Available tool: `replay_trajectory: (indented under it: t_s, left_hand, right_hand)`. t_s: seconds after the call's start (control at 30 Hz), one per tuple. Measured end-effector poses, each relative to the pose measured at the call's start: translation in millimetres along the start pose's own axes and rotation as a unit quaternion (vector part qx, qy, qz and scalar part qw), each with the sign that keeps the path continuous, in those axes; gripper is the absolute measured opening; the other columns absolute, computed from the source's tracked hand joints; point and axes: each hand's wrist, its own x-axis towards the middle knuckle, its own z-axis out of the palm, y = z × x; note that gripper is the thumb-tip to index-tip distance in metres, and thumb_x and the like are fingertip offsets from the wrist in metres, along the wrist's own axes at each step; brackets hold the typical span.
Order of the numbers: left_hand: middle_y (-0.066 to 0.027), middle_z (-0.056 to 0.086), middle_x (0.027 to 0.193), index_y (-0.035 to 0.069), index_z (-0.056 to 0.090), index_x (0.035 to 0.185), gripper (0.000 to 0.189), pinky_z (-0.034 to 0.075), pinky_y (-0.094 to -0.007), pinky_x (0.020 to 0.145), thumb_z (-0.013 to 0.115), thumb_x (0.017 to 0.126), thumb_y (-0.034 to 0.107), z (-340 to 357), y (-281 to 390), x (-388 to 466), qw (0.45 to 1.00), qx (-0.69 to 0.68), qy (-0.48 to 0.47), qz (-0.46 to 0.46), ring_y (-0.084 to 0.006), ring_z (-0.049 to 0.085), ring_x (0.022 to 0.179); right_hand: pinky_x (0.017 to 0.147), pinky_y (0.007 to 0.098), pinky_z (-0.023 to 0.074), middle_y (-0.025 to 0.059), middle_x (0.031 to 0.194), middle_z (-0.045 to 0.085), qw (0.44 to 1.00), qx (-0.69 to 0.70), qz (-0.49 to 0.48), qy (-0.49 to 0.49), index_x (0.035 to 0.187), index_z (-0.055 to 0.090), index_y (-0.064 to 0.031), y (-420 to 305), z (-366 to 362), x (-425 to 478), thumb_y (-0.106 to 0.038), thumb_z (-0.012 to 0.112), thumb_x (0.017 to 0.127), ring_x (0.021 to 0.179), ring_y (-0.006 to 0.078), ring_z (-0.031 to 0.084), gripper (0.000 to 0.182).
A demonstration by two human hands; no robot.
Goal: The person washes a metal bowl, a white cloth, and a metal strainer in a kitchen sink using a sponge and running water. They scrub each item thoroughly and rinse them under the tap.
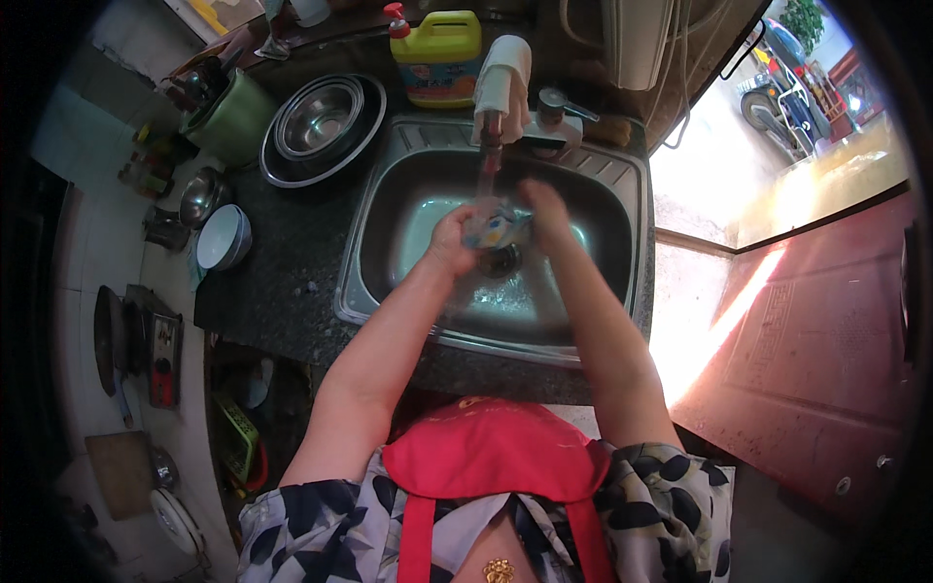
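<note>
Over the stainless steel sink (408, 270), my left hand (452, 240) is closed on a small see-through item with blue and yellow marks (498, 227). It looks like a printed plastic bag or a cup; blur hides its exact kind. My right hand (545, 208), smeared by motion, is at the item's right side. Whether its fingers grip the item is unclear. Just above both hands hangs the tap's spout (491, 135), with a white cloth (504, 69) draped over the tap. Below the item lies the drain (501, 261), and the basin's floor glistens wet.
Nested metal bowls (321, 120) stand left of the sink, with white bowls (220, 239) nearer the counter's left edge. A yellow pump jug (437, 62) is behind the sink. Right of the counter is a red door (824, 350). A gas stove (154, 342) sits further left.
</note>
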Motion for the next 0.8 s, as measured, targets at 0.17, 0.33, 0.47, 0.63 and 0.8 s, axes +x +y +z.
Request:
replay_trajectory:
  t_s: [0.17,0.33,0.47,0.63,0.8]
  left_hand:
    - [-0.0108,0.057,0.11,0.003,0.05,0.114,0.034,0.044,-0.0423,0.088,0.051,0.084,0.019,-8.5,11.0,-20.2,0.996,0.046,0.066,-0.025,-0.0254,0.055,0.103]
    - [-0.0122,0.052,0.111,0.004,0.033,0.127,0.065,0.051,-0.0317,0.068,0.062,0.069,-0.004,1.8,21.2,-53.8,0.972,0.214,0.095,-0.01,-0.0255,0.057,0.095]
    - [-0.0098,0.057,0.101,0.005,0.043,0.12,0.053,0.047,-0.0246,0.061,0.061,0.07,0.002,1.2,34.1,-62.5,0.907,0.365,0.193,-0.076,-0.0193,0.059,0.082]
    - [-0.0055,0.062,0.084,0.002,0.058,0.103,0.03,0.045,-0.0251,0.06,0.062,0.075,0.013,1.5,30.2,-53.7,0.899,0.379,0.217,-0.034,-0.0152,0.059,0.072]
    - [-0.0057,0.062,0.084,0.006,0.06,0.1,0.03,0.044,-0.0264,0.06,0.059,0.081,0.03,-35.6,21.7,-33.6,0.844,0.481,0.219,0.094,-0.0144,0.059,0.068]
  right_hand:
    - [0.085,0.0304,0.0426,0.0099,0.112,0.052,0.982,0.056,0.076,-0.167,0.125,0.041,-0.004,33.2,15.5,-45.3,-0.031,0.052,0.088,0.101,0.0175,0.051,0.047]
    - [0.076,0.0304,0.0459,0.0102,0.104,0.055,0.985,-0.002,0.057,-0.162,0.117,0.047,-0.0027,44.8,16.6,-60.1,-0.026,0.058,0.084,0.092,0.0183,0.054,0.042]
    - [0.065,0.0341,0.0492,0.0088,0.091,0.058,0.995,-0.068,0.04,-0.059,0.103,0.054,-0.0018,44.6,10.0,-48.8,-0.031,0.059,0.082,0.077,0.0215,0.058,0.036]
    - [0.068,0.0432,0.0506,0.0108,0.089,0.057,0.974,0.165,0.132,-0.075,0.095,0.051,-0.0036,34.4,11.6,-31.9,-0.039,0.054,0.085,0.083,0.0248,0.058,0.037]
    - [0.074,0.043,0.0498,0.0113,0.093,0.057,0.962,0.23,0.119,-0.09,0.096,0.051,-0.0045,26.7,13.7,-18.6,-0.035,0.052,0.087,0.089,0.025,0.057,0.032]
